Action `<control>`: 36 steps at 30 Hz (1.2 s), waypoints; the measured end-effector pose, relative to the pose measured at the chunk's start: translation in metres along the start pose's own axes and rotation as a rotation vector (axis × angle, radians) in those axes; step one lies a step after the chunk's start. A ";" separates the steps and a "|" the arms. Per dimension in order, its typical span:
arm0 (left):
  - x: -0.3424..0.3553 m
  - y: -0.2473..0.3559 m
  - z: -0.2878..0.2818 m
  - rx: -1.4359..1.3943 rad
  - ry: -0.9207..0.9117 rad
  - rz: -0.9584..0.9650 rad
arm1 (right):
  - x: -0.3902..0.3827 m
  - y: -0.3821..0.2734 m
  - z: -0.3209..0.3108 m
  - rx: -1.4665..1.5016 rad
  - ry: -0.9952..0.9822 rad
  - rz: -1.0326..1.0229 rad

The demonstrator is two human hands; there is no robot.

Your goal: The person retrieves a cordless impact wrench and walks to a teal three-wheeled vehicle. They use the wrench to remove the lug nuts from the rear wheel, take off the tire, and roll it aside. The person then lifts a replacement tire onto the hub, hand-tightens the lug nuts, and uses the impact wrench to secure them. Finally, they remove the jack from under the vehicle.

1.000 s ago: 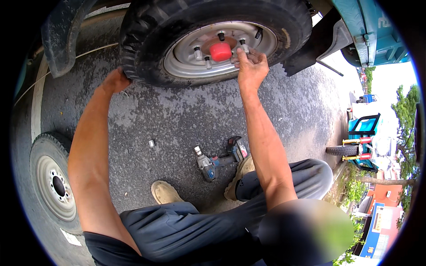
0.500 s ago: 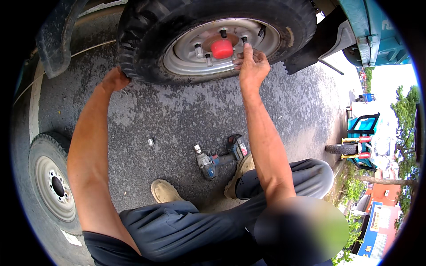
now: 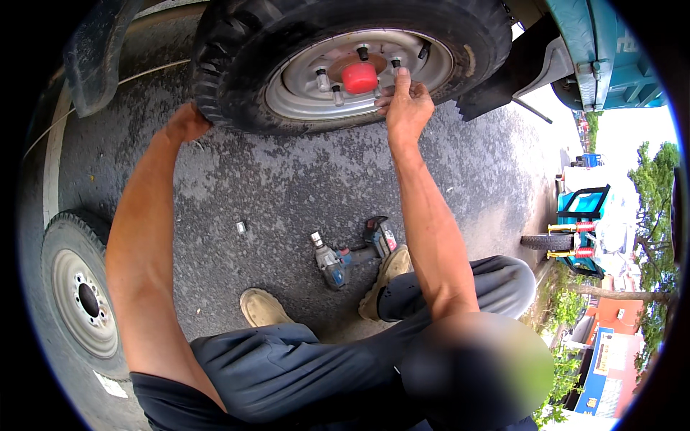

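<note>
A black tyre [image 3: 237, 86] with a silver rim [image 3: 309, 109] and a red hub cap [image 3: 359, 78] is mounted at the top of the view. My left hand [image 3: 188, 123] is closed against the lower left edge of the tread, its fingertips hidden by the tyre. Over the right part of the rim, my right hand [image 3: 408, 106] has its thumb raised at a dark-tipped stud [image 3: 396, 63]. Its other fingers are curled at the rim, and what they hold, if anything, is hidden. Silver lug nuts [image 3: 323, 80] sit on studs left of the hub cap.
A cordless impact wrench [image 3: 343, 262] lies on the asphalt [image 3: 287, 187] by my right boot [image 3: 384, 284]. Left of it is a small silver socket-like piece [image 3: 241, 227]. Another wheel [image 3: 75, 294] lies at the left. A teal vehicle body [image 3: 611, 57] stands upper right.
The view has shifted slightly, so things on the ground appear a little further left. Both hands stay at the same places on the wheel.
</note>
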State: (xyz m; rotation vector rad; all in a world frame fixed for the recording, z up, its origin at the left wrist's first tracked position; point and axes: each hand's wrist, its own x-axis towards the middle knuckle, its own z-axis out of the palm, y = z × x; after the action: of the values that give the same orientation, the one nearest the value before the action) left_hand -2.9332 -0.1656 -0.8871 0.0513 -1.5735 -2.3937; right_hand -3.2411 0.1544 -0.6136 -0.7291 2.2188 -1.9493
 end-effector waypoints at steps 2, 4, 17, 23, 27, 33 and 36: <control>-0.001 0.007 0.010 -0.223 -0.028 0.009 | -0.001 -0.003 0.004 0.096 0.019 0.137; -0.015 0.019 -0.003 0.059 0.058 -0.021 | -0.001 -0.007 0.014 0.131 -0.015 0.183; -0.036 -0.018 -0.087 0.846 0.445 -0.010 | 0.000 -0.002 0.021 -0.185 -0.252 -0.061; 0.013 -0.086 -0.087 0.862 0.366 -0.013 | 0.006 0.009 -0.008 -0.158 -0.255 0.162; 0.010 -0.060 -0.084 0.977 0.395 0.035 | 0.038 0.029 -0.021 0.700 -0.740 0.585; 0.005 -0.020 -0.024 0.626 0.277 -0.004 | -0.003 0.000 0.005 -0.118 -0.077 0.062; 0.019 -0.014 0.017 0.016 0.325 -0.029 | 0.028 0.033 -0.023 -0.212 -0.077 -0.042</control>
State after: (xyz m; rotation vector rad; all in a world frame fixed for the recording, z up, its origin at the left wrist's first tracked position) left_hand -2.9575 -0.1495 -0.8907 0.4450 -1.4469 -2.2530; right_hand -3.2839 0.1657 -0.6344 -0.8682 2.4059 -1.6878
